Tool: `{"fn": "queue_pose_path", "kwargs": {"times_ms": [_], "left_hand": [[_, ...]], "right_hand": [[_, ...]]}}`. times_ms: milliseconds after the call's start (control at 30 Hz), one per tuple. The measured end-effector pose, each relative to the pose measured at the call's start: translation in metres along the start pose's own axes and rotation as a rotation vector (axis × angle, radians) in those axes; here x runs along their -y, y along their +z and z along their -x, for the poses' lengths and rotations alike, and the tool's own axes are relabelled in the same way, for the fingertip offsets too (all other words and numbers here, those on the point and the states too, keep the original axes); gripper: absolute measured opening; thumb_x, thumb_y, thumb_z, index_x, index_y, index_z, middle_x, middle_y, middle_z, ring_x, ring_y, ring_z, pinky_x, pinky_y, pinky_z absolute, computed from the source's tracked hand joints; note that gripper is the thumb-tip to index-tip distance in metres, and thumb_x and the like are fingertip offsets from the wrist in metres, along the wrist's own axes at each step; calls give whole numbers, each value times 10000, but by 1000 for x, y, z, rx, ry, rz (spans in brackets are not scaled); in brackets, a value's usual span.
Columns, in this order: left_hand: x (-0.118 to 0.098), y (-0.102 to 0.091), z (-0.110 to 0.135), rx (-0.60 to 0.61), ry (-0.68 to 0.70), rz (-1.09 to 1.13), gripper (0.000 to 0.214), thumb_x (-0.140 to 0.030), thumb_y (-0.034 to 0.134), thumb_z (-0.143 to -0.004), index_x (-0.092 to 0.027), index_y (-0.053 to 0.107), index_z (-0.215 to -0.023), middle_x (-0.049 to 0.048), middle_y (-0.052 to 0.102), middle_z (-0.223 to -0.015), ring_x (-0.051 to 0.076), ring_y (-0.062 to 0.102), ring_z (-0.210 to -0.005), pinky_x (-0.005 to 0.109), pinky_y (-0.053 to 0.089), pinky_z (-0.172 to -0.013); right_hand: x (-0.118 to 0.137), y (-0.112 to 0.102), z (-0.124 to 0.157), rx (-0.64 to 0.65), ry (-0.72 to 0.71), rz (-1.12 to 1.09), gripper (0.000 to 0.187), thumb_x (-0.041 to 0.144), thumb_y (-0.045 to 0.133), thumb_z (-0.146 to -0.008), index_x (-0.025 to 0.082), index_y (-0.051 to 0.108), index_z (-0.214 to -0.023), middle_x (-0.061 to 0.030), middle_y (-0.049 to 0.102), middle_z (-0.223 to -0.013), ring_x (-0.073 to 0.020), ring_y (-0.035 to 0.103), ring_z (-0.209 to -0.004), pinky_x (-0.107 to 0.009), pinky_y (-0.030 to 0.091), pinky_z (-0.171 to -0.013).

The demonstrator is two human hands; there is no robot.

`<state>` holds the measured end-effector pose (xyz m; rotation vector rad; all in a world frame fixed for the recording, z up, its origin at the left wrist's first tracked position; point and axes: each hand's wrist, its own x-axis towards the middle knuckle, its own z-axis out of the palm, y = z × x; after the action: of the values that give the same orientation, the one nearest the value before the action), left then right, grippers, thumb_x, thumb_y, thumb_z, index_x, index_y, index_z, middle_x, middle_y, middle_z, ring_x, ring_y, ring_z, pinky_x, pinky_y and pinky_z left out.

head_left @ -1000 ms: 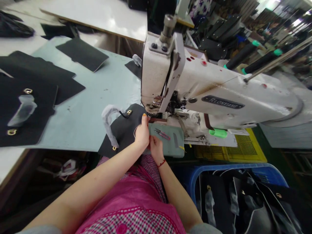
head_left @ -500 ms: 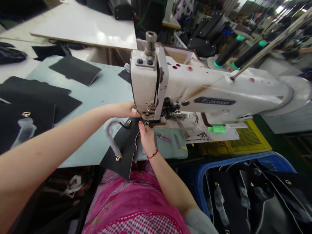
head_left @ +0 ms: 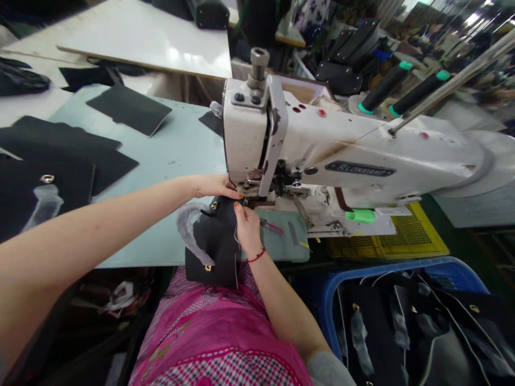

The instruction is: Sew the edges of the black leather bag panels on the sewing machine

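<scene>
A black bag panel (head_left: 219, 236) lies under the head of a white sewing machine (head_left: 246, 128), its lower end hanging over the table's front edge. On it a handle wrapped in clear plastic (head_left: 187, 228) is fixed by gold fittings. My left hand (head_left: 217, 186) rests flat on the panel's far part beside the needle area, fingers stretched and partly hidden behind the machine head. Closer to me, my right hand (head_left: 248, 228) pinches the panel's right edge between thumb and fingers, just in front of the presser foot. Thread snips (head_left: 272, 226) lie right of that hand.
More black panels (head_left: 64, 145) lie at the left of the pale table (head_left: 161, 161). A blue bin (head_left: 333, 284) at lower right holds several panels with wrapped handles. Behind it sits a yellow crate (head_left: 426, 236). Black thread spools (head_left: 384, 88) stand behind the machine.
The panel has turned, its near end swinging right and its edge standing straighter. My left hand shows more of its thumb beside the machine head. The view has shifted slightly.
</scene>
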<state>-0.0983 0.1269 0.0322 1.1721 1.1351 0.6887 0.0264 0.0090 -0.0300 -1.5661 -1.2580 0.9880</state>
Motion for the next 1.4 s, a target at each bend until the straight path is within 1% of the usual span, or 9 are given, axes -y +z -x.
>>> {"fn": "queue_pose_path", "kwargs": {"times_ms": [100,367,500,600,667,800,900,1100,1400], "left_hand": [[7,1,4,225,-60,-35,251,-77,834,-450,-175,737,-659,58,732,-735,275,699,-809,384,564,-783],[23,2,7,233,80,-153,304,-376,795,-594,-168,777,-815,101,750,-902,254,673,-894,351,528,-863],[44,-4,28,36,246,-290,380,-454,656,-749,-177,751,-993,105,725,-1060,266,643,-1032,399,459,-1006],[78,-12,61,-295,376,-427,468,-447,601,-787,-190,669,-1173,120,605,-1315,285,510,-1275,444,324,-1136],[105,-13,84,-492,312,-418,518,-437,688,-699,-198,654,-1157,135,545,-1388,328,410,-1369,475,266,-1168],[138,3,112,-244,38,-111,581,-491,783,-606,-199,655,-1092,149,652,-1238,379,532,-1255,478,403,-1084],[136,22,110,-120,-21,64,636,-533,796,-611,-165,637,-1104,162,677,-1192,359,617,-1131,431,506,-954],[116,46,99,-213,-211,247,600,-596,816,-553,-183,639,-951,72,725,-844,279,686,-712,378,558,-617],[110,47,108,-395,-144,74,577,-487,830,-619,-184,599,-1052,130,700,-1013,289,702,-866,379,589,-701]], "right_hand": [[0,-8,-2,29,2,-34,470,526,432,-914,205,314,-592,28,280,-595,-101,292,-574,-251,212,-528],[4,-32,-22,228,57,-52,432,510,496,-868,200,395,-584,43,326,-549,-91,298,-531,-231,231,-498],[10,-53,-13,392,45,-77,388,462,514,-860,196,424,-593,51,345,-535,-85,306,-508,-220,217,-471],[10,-67,10,415,-38,5,390,424,536,-864,187,429,-574,49,362,-541,-85,327,-523,-213,223,-477],[5,-70,27,366,-64,40,385,412,540,-879,180,458,-583,44,407,-551,-90,364,-539,-211,261,-493],[-6,-59,52,287,-26,-44,328,419,524,-915,162,592,-722,3,586,-679,-123,505,-624,-217,378,-565],[-9,-47,61,220,-5,-77,287,408,522,-925,166,631,-816,-26,657,-787,-148,576,-697,-234,433,-631],[-3,-42,73,19,-43,-18,193,359,607,-887,191,650,-973,-46,708,-931,-189,654,-850,-272,480,-768],[-7,-47,76,31,-61,54,270,424,555,-937,197,679,-1014,-55,712,-893,-189,651,-782,-269,454,-686]]}}
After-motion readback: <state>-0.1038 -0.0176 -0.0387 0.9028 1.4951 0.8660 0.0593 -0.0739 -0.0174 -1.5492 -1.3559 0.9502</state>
